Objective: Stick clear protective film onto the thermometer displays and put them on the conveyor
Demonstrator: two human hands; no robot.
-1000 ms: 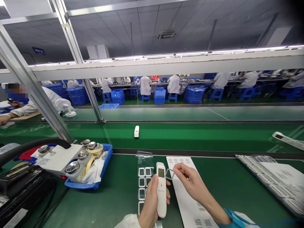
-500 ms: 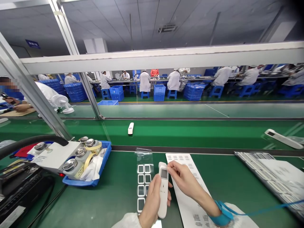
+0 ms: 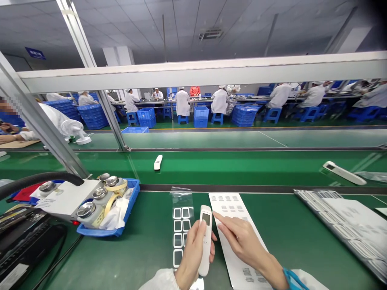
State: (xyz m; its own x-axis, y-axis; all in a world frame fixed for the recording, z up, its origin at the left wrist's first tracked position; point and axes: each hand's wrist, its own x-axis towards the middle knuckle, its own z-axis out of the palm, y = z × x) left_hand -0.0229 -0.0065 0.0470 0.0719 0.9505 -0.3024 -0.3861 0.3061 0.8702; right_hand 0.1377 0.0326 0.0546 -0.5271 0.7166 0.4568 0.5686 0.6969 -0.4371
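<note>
A white handheld device with a small grey screen [image 3: 206, 237] is held upright in my left hand [image 3: 192, 250], thumb along its side and fingers behind it. Just right of the screen, my right hand [image 3: 242, 237] has its index finger extended toward the device's edge, its other fingers partly bent; nothing shows in it. Under my right hand lies a white sheet with small printed labels [image 3: 231, 257]. A clear bag strip with white square frames [image 3: 177, 225] lies left of the device, partly covered by my left hand.
A blue tray [image 3: 130, 209] of metal-topped bottles and tape stands left, beside black equipment [image 3: 27, 241]. On the green belt [image 3: 242, 167] lie a white device [image 3: 157, 162] and another [image 3: 344, 173]. Stacked frame sheets [image 3: 341, 225] are at right. Metal posts cross the left.
My right hand has moved slightly down and away from the device, its index finger now straighter. The devices on the belt have shifted left.
</note>
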